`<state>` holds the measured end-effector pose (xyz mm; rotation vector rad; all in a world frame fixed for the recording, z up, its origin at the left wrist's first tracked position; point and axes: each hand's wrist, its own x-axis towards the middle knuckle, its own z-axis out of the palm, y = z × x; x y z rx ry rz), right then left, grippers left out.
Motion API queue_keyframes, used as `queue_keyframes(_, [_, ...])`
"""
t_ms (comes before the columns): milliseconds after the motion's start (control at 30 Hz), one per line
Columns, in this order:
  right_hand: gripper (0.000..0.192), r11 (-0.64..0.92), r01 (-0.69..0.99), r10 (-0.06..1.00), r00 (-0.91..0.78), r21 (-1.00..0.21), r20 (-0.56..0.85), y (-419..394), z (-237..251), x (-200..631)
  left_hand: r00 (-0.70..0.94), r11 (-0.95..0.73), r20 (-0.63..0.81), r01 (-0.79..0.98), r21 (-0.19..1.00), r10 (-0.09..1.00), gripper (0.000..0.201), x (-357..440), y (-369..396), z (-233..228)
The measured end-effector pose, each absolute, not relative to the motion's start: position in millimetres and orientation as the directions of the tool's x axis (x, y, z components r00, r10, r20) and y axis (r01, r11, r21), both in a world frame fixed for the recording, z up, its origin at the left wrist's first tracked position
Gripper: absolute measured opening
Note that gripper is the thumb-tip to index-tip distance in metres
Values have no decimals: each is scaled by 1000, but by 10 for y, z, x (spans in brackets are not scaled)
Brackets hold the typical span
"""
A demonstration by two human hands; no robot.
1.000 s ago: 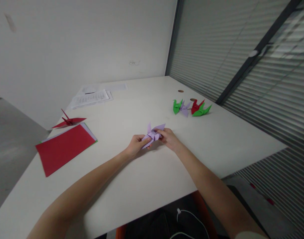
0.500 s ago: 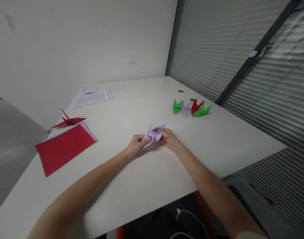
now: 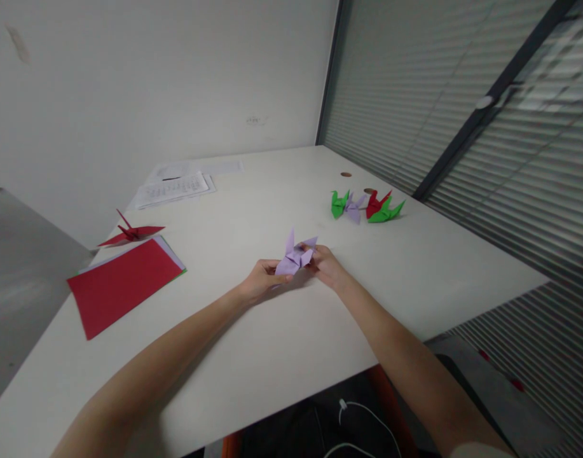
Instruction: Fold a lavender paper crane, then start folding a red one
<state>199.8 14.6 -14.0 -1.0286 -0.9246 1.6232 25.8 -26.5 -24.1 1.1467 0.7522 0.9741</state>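
Both hands are on it: left hand (image 3: pixel 260 280) and right hand (image 3: pixel 328 267) pinch the lilac paper crane (image 3: pixel 295 256) from either side, mid-table (image 3: pixel 281 343). Red sheet (image 3: pixel 122 285) lies to the left, finished cranes (image 3: pixel 367 207) far right.

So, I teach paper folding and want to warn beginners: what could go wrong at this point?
Both hands, left hand and right hand, pinch the small lilac crane from opposite sides; pulling too hard could tear it or flatten its upright point. A forearm sweep might also nudge the red sheet toward the table edge.
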Motion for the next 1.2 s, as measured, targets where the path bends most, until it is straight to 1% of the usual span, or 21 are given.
queue_keyframes(167, [33, -272, -329, 957, -193, -904, -217, 146, -111, 2023, 415, 103, -17, -186, 977, 910, 36, 255, -275, -215])
queue_keyframes(267, [31, -262, -332, 958, -206, -906, -202, 156, -138, 2022, 443, 119, -5, -230, 966, 896, 32, 260, -285, -203])
queue_keyframes(367, [29, -262, -327, 960, -187, -908, -210, 177, -175, 2012, 454, 130, 10, -277, 952, 891, 33, 271, -297, -177])
queue_keyframes(500, [30, -267, -309, 961, -160, -913, -227, 193, -168, 2013, 462, 123, 8, -253, 960, 887, 34, 266, -297, -159])
queue_keyframes(667, [32, -259, -302, 961, -180, -918, -212, 171, -107, 2029, 476, 174, -29, -263, 949, 879, 34, 250, -305, -137])
queue_keyframes(833, [34, -256, -298, 960, -192, -920, -205, 162, -130, 2011, 456, 272, -119, -287, 918, 882, 37, 270, -319, -116])
queue_keyframes(1000, [34, -224, -267, 965, -195, -937, -175, 183, -187, 2012, 395, 215, -85, -297, 930, 915, 39, 273, -289, -196])
queue_keyframes(1200, [32, -250, -259, 961, -182, -933, -206, 191, -156, 2016, 430, 189, -61, -261, 947, 901, 38, 250, -285, -212])
